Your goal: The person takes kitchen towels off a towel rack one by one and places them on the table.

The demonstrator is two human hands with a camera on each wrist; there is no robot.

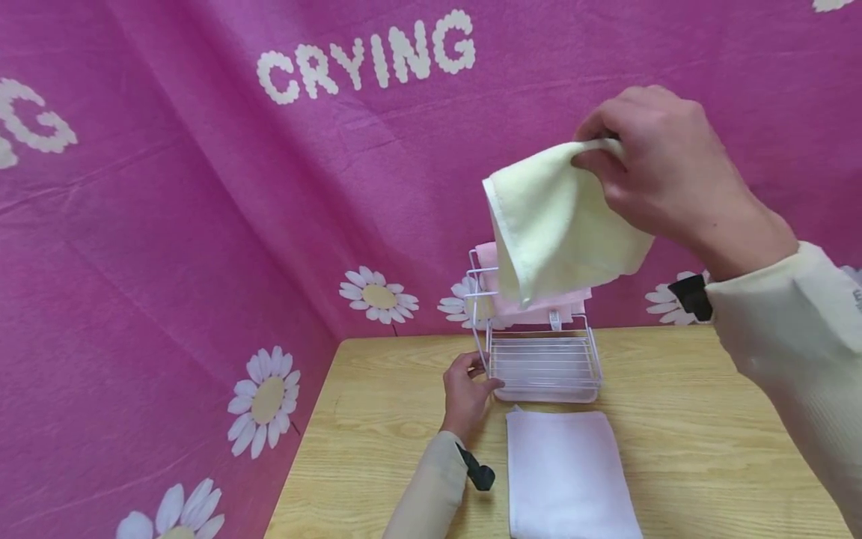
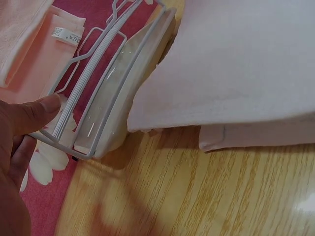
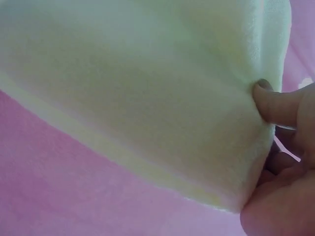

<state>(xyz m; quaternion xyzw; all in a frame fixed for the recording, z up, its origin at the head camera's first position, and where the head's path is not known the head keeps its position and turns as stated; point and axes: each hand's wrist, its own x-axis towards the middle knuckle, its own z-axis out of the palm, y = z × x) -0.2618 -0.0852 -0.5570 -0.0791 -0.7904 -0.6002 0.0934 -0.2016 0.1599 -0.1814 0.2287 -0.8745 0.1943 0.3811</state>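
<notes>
Pale yellow cloth [image 1: 566, 217] hangs at upper right of the head view, its top edge pinched by the right hand [image 1: 663, 161], apparently so that it drops freely. Behind its lower edge, pink cloth [image 1: 532, 317] drapes on the white wire rack [image 1: 539, 363], whose lower left side the left hand [image 1: 467, 397] grips, probably to steady it. Below, folded white cloth [image 1: 569, 471] lies on the worktop [image 1: 377, 404] at lower right.

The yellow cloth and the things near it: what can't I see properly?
- Pink cloth: head view, partly hidden behind the yellow cloth.
- Tag: left wrist view, writing too small and blurry.
- Pale cloth: head view, cut off by the bottom edge.
- Right hand: right wrist view, cut off by the right edge.
</notes>
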